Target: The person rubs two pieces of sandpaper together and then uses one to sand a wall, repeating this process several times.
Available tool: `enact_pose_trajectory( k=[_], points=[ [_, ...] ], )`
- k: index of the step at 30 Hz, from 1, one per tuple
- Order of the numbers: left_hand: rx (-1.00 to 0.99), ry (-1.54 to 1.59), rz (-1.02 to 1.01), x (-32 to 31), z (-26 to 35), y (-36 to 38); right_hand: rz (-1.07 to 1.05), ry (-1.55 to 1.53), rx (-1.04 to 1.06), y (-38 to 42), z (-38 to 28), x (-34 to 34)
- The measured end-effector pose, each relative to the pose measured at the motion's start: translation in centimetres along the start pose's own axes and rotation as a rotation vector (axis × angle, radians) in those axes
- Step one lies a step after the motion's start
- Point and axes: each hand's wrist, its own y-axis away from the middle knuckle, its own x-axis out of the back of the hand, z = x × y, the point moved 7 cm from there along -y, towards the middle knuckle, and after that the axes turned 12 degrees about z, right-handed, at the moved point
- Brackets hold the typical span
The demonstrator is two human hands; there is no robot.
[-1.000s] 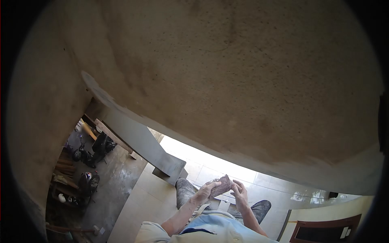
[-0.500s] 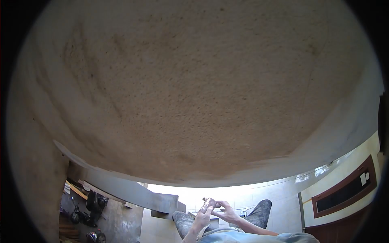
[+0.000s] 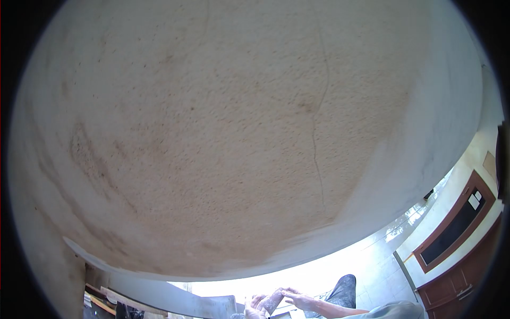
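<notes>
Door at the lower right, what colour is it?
The door is reddish brown, clearest in the head view.

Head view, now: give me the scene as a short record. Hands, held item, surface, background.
left hand: on the held item, low in frame
right hand: fingers at the item's upper end
held item: small, dusty; identity unclear
surface: large, rough, stained; thin line running down it
background right: brown frame, dark pane, two pale papers; brown door
</notes>
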Motion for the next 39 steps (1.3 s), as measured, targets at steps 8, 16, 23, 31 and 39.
enact_pose_trajectory(
  k=[8, 16, 23, 31, 39],
  points=[
    [-0.41, -0.122, 0.245, 7.5, 3.9, -2.7, 0.102, -0.284, -0.007, 0.2, -2.9, 2.2],
    [-0.669, -0.009, 0.653, 12.6, 15.1, 2.2, 0.373, 0.124, 0.067, -1.0, 1.2, 7.6],
    [-1.089, -0.169, 0.865, 11.5, 27.2, 10.0, 0.301, 0.462, 0.084, -1.9, 7.4, 10.5],
    [-1.441, -0.274, 0.823, 9.5, 35.0, 9.5, 0.271, 0.907, 0.211, -0.9, 6.4, 7.4],
    [-1.78, -0.299, 0.857, 7.4, 39.7, 6.9, 0.287, 0.945, 0.223, -0.9, 6.4, 7.4]
  ],
)
